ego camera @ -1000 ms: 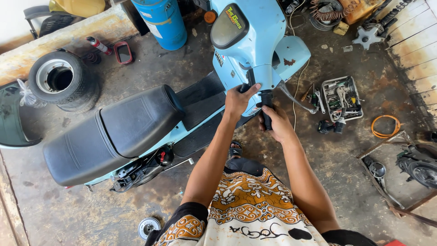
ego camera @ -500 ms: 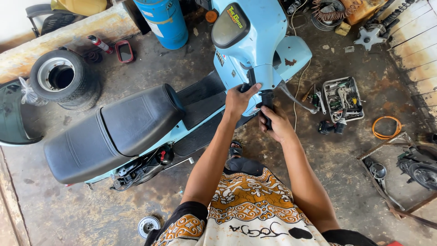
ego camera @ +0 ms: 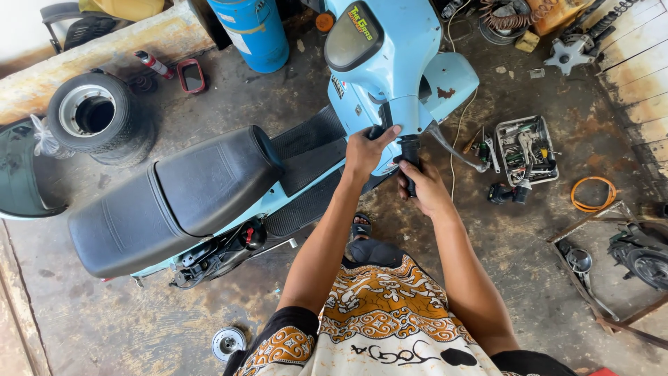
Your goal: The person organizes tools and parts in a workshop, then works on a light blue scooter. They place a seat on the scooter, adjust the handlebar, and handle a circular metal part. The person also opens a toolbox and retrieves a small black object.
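Right hand [ego camera: 424, 186] wraps the black handlebar grip [ego camera: 410, 157], left hand [ego camera: 365, 150] clasps the handlebar at nine o'clock; a hard twist could tip the scooter [ego camera: 390, 63].

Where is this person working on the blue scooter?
Probably a small scooter repair garage. A tray of hand tools sits on the stained concrete floor, a loose tyre on its rim lies nearby, and the light blue scooter is partly taken apart.

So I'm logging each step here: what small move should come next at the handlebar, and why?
Probably a small twist or pull of the black rubber handlebar grip: the right hand wraps it, while the left hand steadies the light-blue scooter's handlebar.
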